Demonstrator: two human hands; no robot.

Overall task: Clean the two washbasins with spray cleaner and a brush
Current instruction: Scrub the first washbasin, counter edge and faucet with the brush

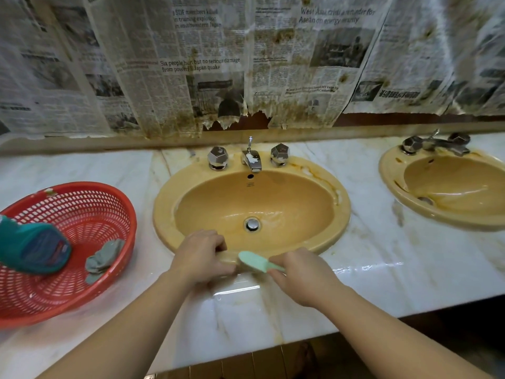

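Brush (258, 261): pale green, at lower centre of the frame, lying across the near rim of the centre washbasin (338, 214); head to the left, handle running right into the right hand (300, 274), whose fingers are curled round the handle.

Left hand (200, 255): fingers bent over the same near rim just left of the brush head, gripping the edge; thumb side toward the bowl.

Centre washbasin: ochre-yellow oval bowl set in the bench (382, 263), chrome drain (252, 224) in the bottom, overflow hole on the back wall, brown staining along the right rim. Behind it a chrome tap (251, 160) (white residue on the spout) between two faceted knobs.

Second washbasin (396, 192): same colour, at the right edge of the frame, partly cut off, with its own chrome tap fittings (437, 144) at the back.

Bench: white veined marble, wet and glossy near the hands, yellowish stains around both basins.

Red basket (109, 283): perforated plastic, at the left of the frame on the bench, well apart from the hands. It holds a teal bottle (32, 247) lying tilted (label not legible) and a crumpled grey cloth (102, 259).

Newspaper sheets (191, 64): covering the wall across the upper frame, lower edges torn and brown-stained.
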